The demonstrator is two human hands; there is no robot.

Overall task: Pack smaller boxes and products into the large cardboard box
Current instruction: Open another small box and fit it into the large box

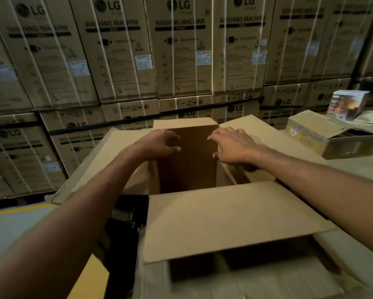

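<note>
Left hand (159, 143) curled — right hand (233, 145) splayed

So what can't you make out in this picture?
Head view:
- Inside of big box: hidden by near flap and shadow.
- Grip of left hand on brown panel: contact unclear.
- Small print on cartons: blurred, too small.
- Picture on colourful box, far right: blurred.
</note>
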